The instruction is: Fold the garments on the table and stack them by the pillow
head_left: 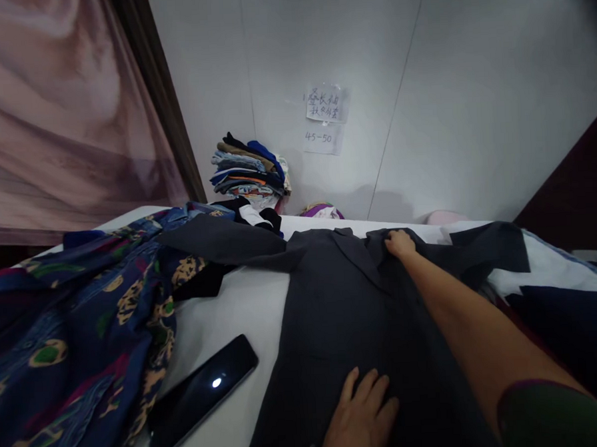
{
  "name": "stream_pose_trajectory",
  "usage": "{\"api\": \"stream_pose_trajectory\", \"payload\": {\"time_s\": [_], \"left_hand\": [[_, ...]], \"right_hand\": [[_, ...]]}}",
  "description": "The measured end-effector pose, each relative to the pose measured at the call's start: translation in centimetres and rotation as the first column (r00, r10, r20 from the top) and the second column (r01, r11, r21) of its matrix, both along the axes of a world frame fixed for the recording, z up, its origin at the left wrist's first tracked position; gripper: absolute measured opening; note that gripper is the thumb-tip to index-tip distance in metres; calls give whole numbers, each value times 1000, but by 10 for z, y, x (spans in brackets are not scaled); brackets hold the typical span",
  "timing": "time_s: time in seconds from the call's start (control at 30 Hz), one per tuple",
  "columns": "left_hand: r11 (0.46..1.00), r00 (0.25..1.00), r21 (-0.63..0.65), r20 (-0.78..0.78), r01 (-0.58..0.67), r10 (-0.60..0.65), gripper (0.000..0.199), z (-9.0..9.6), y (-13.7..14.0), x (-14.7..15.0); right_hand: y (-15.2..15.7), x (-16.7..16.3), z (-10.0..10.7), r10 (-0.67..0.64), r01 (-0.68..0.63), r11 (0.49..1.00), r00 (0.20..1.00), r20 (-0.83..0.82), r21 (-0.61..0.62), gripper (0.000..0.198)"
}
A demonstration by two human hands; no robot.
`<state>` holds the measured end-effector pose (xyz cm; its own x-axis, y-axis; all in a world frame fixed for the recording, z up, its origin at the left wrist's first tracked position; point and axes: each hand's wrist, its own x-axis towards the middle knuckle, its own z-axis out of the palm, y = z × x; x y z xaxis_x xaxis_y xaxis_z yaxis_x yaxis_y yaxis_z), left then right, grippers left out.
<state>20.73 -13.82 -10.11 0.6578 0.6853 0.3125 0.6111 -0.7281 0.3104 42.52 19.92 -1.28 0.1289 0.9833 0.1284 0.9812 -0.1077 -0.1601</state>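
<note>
A dark grey coat (327,302) lies spread on the white table, collar toward the wall. One sleeve (229,242) stretches out to the left, the other (495,250) to the right. My left hand (361,413) rests flat on the lower front of the coat, fingers stretched and slightly apart. Farther up, my right hand (400,243) has its fingers curled on the cloth at the coat's right shoulder, pinching it. The coat's lower end runs out of view at the bottom.
A patterned blue garment (98,327) covers the left side, with a black phone (202,398) beside it on the white table (223,314). Folded clothes (248,169) are stacked by the wall. More clothes (574,322) lie at right. Paper notes (326,118) hang on the wall.
</note>
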Motion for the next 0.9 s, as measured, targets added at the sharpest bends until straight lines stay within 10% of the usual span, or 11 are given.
{"api": "stream_pose_trajectory", "payload": {"time_s": [0.17,0.33,0.63,0.8,0.9], "left_hand": [[1000,1000,-21,-11,12,-13,57,10,-3,-4],[997,1000,-70,-4,15,-15,56,13,-8,-5],[968,999,-250,29,38,-31,57,30,-8,-8],[943,998,-330,62,46,-27,56,32,-9,-10],[924,996,-380,92,36,-1,56,34,-10,-10]], "right_hand": [[17,24,15,37,-43,991,998,46,127,41],[31,58,5,-124,123,992,958,-258,-19,67],[-11,66,0,75,16,986,850,-521,168,37],[-91,68,12,522,-223,801,714,-466,555,32],[-162,74,-6,696,-496,692,652,-302,525,31]]}}
